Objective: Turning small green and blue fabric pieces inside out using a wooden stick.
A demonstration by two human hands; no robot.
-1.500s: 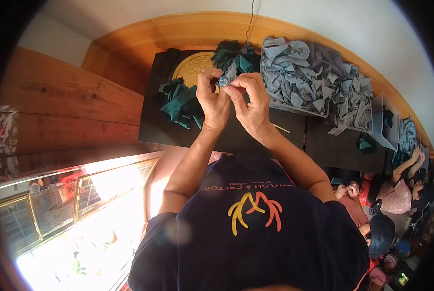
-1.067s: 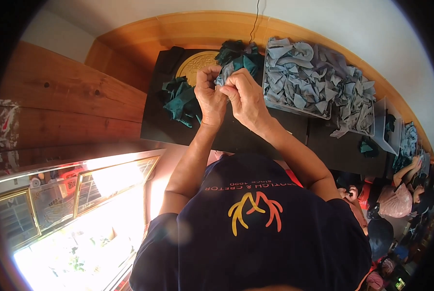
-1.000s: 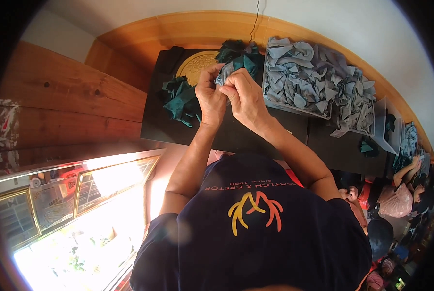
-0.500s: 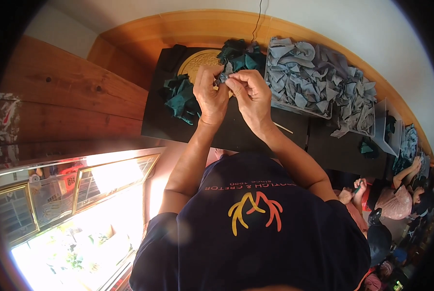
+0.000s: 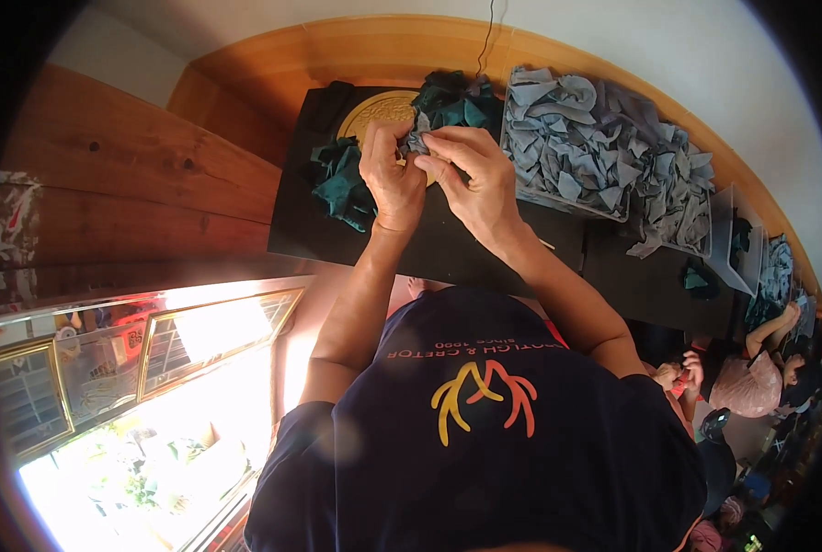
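small grey cloth piece (image 5: 419, 136) above dark table (image 5: 443, 244), pinched by left hand (image 5: 393, 189) and right hand (image 5: 480, 184), its lower part hidden among fingers, folds difficult to distinguish, golden round plate (image 5: 372, 105) partly covered behind, pale stick (image 5: 547, 244) mostly hidden near right wrist

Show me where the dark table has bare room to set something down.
Bare: dark table between left forearm and right forearm; also in front of the grey-scrap bins, between pale stick and small green cloth. Crowded: the far side, with green cloth piles, gold disc and bins.
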